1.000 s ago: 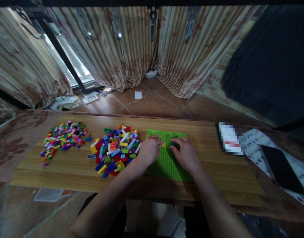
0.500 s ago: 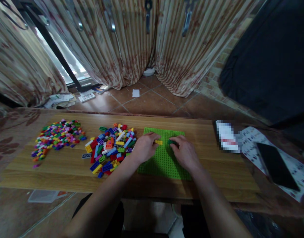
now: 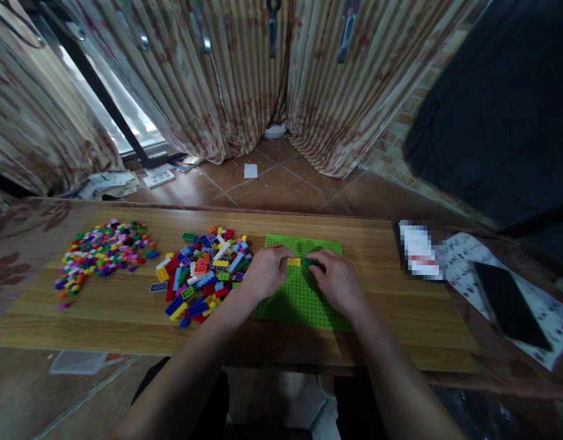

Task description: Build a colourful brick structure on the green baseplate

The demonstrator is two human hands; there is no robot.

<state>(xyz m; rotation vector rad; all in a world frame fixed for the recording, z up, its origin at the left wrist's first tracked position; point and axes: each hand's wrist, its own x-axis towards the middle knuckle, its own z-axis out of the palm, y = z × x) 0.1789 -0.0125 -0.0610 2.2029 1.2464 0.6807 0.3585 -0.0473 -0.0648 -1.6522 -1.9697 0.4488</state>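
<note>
My left hand (image 3: 268, 274) is over the left part of a light green studded baseplate (image 3: 304, 305). Its fingers are closed at the left end of a yellow brick (image 3: 294, 261), partly hiding it. From the right, my right hand (image 3: 335, 280) pinches a dark green brick (image 3: 307, 262), most of which is covered by the fingers. The two bricks sit end to end, seemingly touching, over the upper half of the baseplate. Whether the green brick is pressed onto the studs cannot be made out.
Left of the baseplate lies a pile of mixed bricks (image 3: 203, 275). Farther left is a heap of small colourful pieces (image 3: 104, 247). A blurred white packet (image 3: 419, 252) stands at the wooden table's (image 3: 391, 342) right end, near a dark phone (image 3: 510, 302) on a printed sheet (image 3: 467, 250).
My right hand has moved slightly left with the dark green brick, bringing it up against the yellow brick's right end. My left hand stays by the yellow brick.
</note>
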